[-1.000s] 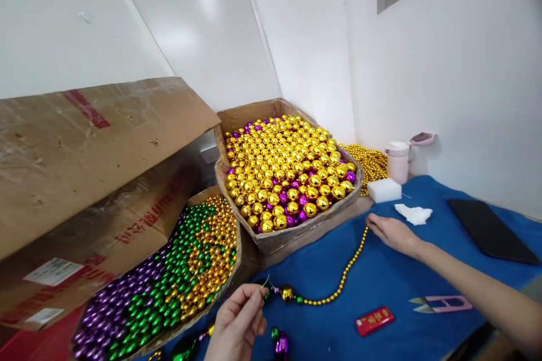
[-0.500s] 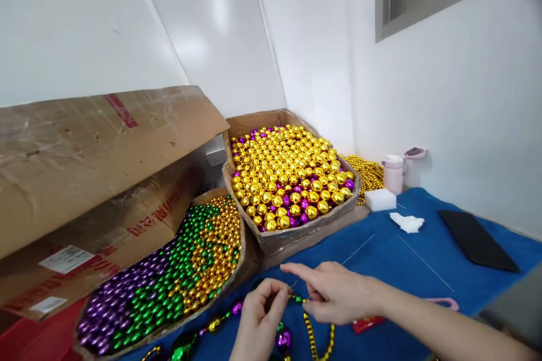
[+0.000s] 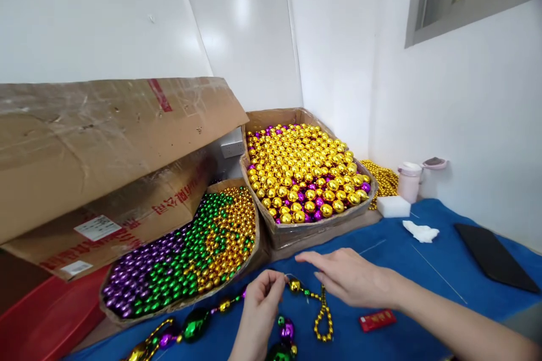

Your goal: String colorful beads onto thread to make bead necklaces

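Note:
My left hand point(image 3: 260, 307) pinches the end of a thin string between thumb and forefinger. From there a bead strand point(image 3: 294, 286), with gold and green beads, runs toward my right hand point(image 3: 349, 277). My right forefinger stretches out to the left, while the lower fingers close at the strand's small gold beads; their exact hold is partly hidden. Below them hangs a loop of small gold beads point(image 3: 323, 324). More of the strung beads, with a large green bead point(image 3: 196, 324) and a purple bead point(image 3: 287, 330), lie around my left wrist on the blue cloth point(image 3: 423, 316).
A cardboard box point(image 3: 292, 232) of gold and purple balls stands behind my hands. To its left is another box point(image 3: 182, 307) of purple, green and gold beads, under a cardboard flap point(image 3: 105, 135). A red packet point(image 3: 377, 320), black tablet-like slab point(image 3: 493, 256), tissue point(image 3: 420, 231) and white block point(image 3: 393, 206) lie rightward.
A larger gold bead now shows on the strand beside my left fingertips. My right hand is slightly higher, and the gold loop is drawn up narrower. The view has shifted left.

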Demonstrator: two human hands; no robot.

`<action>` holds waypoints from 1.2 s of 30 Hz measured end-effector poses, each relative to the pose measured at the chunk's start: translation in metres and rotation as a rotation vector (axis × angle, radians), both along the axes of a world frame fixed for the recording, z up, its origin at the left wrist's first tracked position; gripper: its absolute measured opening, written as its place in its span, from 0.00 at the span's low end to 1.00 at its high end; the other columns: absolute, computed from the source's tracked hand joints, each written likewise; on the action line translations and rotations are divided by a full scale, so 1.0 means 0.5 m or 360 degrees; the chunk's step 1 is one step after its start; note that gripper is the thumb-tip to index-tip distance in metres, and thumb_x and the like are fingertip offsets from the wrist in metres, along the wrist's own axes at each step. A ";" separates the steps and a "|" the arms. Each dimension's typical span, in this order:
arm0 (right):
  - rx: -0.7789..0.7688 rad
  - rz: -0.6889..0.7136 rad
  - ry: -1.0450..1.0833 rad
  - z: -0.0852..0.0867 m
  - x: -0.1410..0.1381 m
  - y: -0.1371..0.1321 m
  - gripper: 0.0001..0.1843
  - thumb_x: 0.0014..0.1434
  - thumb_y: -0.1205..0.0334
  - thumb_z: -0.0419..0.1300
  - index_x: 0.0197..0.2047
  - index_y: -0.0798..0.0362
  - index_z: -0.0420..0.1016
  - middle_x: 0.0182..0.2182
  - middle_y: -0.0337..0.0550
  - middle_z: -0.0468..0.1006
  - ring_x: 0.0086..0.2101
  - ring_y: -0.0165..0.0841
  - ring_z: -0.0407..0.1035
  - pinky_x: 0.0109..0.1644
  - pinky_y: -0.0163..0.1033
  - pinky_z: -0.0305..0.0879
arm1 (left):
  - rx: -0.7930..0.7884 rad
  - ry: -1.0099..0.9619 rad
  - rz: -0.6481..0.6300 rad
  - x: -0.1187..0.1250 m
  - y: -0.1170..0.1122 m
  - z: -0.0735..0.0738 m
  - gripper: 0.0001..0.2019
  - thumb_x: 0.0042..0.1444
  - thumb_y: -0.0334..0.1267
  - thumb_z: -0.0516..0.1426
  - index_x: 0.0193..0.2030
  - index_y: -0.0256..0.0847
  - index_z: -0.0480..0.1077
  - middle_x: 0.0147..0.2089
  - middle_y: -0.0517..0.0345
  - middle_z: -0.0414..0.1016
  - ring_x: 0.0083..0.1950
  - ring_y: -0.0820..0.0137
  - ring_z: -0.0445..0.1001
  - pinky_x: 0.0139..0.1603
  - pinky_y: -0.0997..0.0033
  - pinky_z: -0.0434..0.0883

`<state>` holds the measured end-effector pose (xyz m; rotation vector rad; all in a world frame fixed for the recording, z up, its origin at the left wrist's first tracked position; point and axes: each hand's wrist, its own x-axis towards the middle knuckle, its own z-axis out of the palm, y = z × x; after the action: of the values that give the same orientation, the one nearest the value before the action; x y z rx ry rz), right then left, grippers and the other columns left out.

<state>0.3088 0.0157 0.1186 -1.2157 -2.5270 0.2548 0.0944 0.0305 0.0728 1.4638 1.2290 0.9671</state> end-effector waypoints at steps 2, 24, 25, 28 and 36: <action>-0.0054 0.0043 0.0041 0.018 -0.009 -0.003 0.26 0.64 0.64 0.45 0.65 0.48 0.50 0.33 0.44 0.78 0.33 0.37 0.72 0.36 0.39 0.60 | 0.0061 0.0040 -0.0049 0.006 0.008 0.001 0.13 0.56 0.46 0.55 0.29 0.37 0.67 0.22 0.67 0.57 0.24 0.75 0.52 0.24 0.76 0.52; -0.0832 0.0286 0.0935 0.047 0.035 0.033 0.12 0.60 0.57 0.56 0.32 0.54 0.76 0.30 0.41 0.76 0.26 0.28 0.67 0.32 0.36 0.63 | 0.0463 0.0519 -0.0435 0.010 0.024 0.078 0.14 0.57 0.43 0.54 0.27 0.35 0.71 0.23 0.60 0.67 0.26 0.72 0.62 0.26 0.74 0.56; -0.0872 0.0301 0.1114 0.050 0.030 0.025 0.13 0.61 0.55 0.54 0.34 0.53 0.75 0.37 0.43 0.76 0.30 0.28 0.68 0.34 0.36 0.64 | 0.0508 0.0551 -0.0446 0.014 0.024 0.084 0.14 0.57 0.42 0.54 0.26 0.35 0.71 0.23 0.60 0.67 0.26 0.72 0.63 0.26 0.74 0.56; -0.0889 0.0304 0.1671 0.061 -0.023 0.009 0.13 0.64 0.53 0.48 0.36 0.52 0.68 0.49 0.45 0.70 0.43 0.29 0.67 0.46 0.39 0.63 | 0.0579 0.0578 -0.0481 0.035 0.019 0.090 0.12 0.56 0.39 0.55 0.24 0.37 0.69 0.22 0.62 0.67 0.25 0.73 0.62 0.26 0.74 0.55; -0.0968 0.0185 0.2121 0.156 -0.155 0.058 0.13 0.62 0.59 0.51 0.27 0.53 0.63 0.17 0.26 0.50 0.16 0.20 0.42 0.18 0.29 0.37 | 0.0597 0.0592 -0.0480 0.044 0.016 0.122 0.12 0.55 0.39 0.55 0.23 0.36 0.69 0.22 0.60 0.69 0.24 0.73 0.63 0.25 0.75 0.57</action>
<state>0.2314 0.0446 0.1964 -0.6189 -1.3251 1.3800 0.1165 0.0386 0.1339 2.1308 1.0708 0.7650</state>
